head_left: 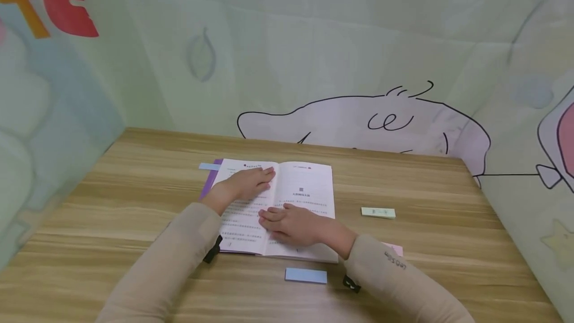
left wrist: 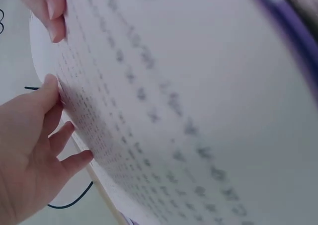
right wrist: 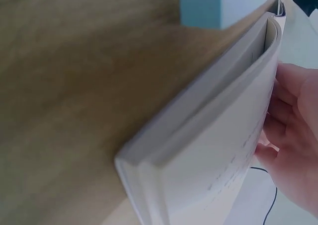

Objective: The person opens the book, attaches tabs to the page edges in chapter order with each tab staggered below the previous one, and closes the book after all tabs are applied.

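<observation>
An open book (head_left: 309,178) with a purple cover lies on the wooden table. My left hand (head_left: 251,183) rests on the upper left page, its fingertips close to the fold. Lower down, my right hand (head_left: 293,224) lies across the right page with its fingers reaching over the fold. In the left wrist view the left hand (left wrist: 35,150) touches the printed page with spread fingers. The right wrist view shows the right hand (right wrist: 298,130) against the page and the book's thick page edges (right wrist: 198,120). A blue sticky tab (head_left: 209,167) sticks out at the book's upper left.
A blue pad of sticky notes (head_left: 306,275) lies just in front of the book. To the right are a pale green pad (head_left: 378,212) and a pink pad (head_left: 393,249), partly hidden by the right sleeve. A printed cloth wall (head_left: 291,54) stands behind the table (head_left: 148,163).
</observation>
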A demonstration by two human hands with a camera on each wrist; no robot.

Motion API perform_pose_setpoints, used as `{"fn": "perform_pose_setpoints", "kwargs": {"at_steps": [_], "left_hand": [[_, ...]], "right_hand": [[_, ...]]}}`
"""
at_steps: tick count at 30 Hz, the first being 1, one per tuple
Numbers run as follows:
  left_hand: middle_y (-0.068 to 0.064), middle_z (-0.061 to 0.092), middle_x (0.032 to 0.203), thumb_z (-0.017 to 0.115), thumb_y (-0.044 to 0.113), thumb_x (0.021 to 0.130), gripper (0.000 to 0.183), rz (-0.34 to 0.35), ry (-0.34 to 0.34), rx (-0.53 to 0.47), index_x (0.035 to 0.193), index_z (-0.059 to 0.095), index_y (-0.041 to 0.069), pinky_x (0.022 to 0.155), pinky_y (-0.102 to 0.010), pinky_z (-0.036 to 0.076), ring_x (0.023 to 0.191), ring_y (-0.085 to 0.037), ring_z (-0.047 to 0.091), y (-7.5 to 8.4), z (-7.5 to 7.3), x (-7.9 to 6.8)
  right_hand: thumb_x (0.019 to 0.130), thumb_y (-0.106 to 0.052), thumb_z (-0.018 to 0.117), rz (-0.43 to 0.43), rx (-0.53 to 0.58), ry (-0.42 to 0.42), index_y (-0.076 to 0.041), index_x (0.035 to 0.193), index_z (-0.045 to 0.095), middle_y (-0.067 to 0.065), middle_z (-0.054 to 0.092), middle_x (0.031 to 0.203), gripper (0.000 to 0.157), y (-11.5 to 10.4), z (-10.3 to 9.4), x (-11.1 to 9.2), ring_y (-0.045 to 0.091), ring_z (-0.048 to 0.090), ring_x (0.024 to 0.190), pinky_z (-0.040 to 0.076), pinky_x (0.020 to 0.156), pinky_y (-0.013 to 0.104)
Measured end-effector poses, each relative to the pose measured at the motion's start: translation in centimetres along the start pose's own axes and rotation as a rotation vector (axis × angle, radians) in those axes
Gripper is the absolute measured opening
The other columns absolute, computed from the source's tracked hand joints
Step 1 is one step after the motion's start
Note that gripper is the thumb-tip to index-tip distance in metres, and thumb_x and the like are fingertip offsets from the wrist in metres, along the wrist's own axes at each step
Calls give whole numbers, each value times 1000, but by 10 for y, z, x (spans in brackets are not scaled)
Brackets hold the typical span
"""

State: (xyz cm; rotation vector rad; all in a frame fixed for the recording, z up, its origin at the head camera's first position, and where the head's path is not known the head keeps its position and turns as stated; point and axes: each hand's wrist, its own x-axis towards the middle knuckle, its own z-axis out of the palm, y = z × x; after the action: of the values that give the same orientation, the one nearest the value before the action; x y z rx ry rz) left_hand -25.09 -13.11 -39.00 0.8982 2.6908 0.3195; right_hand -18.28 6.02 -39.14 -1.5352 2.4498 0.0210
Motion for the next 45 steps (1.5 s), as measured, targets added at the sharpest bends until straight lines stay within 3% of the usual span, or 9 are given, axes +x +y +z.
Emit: {"fn": "perform_pose_setpoints", "kwargs": {"at_steps": [6, 12, 19, 22, 27, 29, 35, 40, 45], "left_hand": [[-20, 27, 147, 42, 17, 99, 47, 21, 8, -29, 139, 34, -5, 110, -48, 21, 132, -43, 27, 2, 0, 1], [-18, 26, 149, 41, 17, 100, 47, -19, 3, -59, 141, 33, -4, 111, -47, 19, 134, -41, 24, 4, -2, -3], [-18, 27, 148, 43, 17, 99, 48, -19, 13, -28, 141, 32, -4, 111, -47, 19, 134, -40, 26, 8, -2, -1], [-19, 37, 143, 48, 14, 97, 42, -10, 51, 43, 136, 43, -3, 109, -45, 26, 129, -38, 37, 12, -2, 3], [-14, 62, 109, 56, 8, 92, 23, 23, 132, 96, 113, 61, 2, 89, -36, 46, 97, -26, 58, 25, -3, 13], [-10, 63, 100, 56, 7, 91, 23, 37, 159, 92, 113, 62, 3, 82, -33, 48, 88, -22, 58, 31, -2, 17], [-10, 60, 122, 59, 6, 89, 37, 15, 217, -103, 126, 56, 5, 100, -35, 40, 115, -24, 54, 52, -3, 23], [-8, 60, 121, 61, 6, 88, 38, 31, 183, -238, 126, 56, 7, 97, -34, 42, 113, -22, 55, 73, -5, 35], [-8, 62, 113, 64, 7, 88, 37, 85, 153, -274, 124, 57, 7, 89, -30, 46, 101, -19, 58, 92, -1, 47]], "right_hand": [[100, -29, 42, -63, -42, -22, -14, 143, 39, 0, 31, 149, 45, -4, 2, -4, 14, 29, 136, 29, 107, 47], [101, -30, 39, -184, -65, 1, -17, 142, 40, -2, 32, 149, 44, -16, 8, -14, 12, 29, 136, 31, 106, 47], [101, -30, 37, -219, -37, -15, -17, 144, 36, -4, 30, 150, 44, -23, 10, -22, 9, 25, 136, 26, 109, 43], [101, -26, 40, -230, 40, 28, -16, 141, 42, -3, 37, 146, 42, -22, 9, -23, 7, 30, 134, 28, 109, 40], [98, -18, 48, -241, 209, 168, -11, 128, 57, -1, 57, 129, 33, -14, 9, -27, 5, 47, 122, 34, 104, 22], [96, -15, 51, -231, 255, 218, -8, 125, 60, 0, 61, 123, 31, -9, 9, -33, 6, 51, 118, 35, 101, 17], [91, -9, 59, -143, 375, 338, -4, 119, 63, 2, 64, 117, 29, 12, 9, -53, 10, 55, 113, 41, 97, 22], [87, -5, 63, -1, 455, 380, -4, 113, 66, 4, 66, 110, 26, 31, 5, -76, 13, 59, 104, 48, 89, 28], [85, -3, 66, 159, 531, 401, -3, 111, 66, 6, 67, 105, 26, 48, 4, -100, 18, 61, 95, 52, 82, 35]]}}
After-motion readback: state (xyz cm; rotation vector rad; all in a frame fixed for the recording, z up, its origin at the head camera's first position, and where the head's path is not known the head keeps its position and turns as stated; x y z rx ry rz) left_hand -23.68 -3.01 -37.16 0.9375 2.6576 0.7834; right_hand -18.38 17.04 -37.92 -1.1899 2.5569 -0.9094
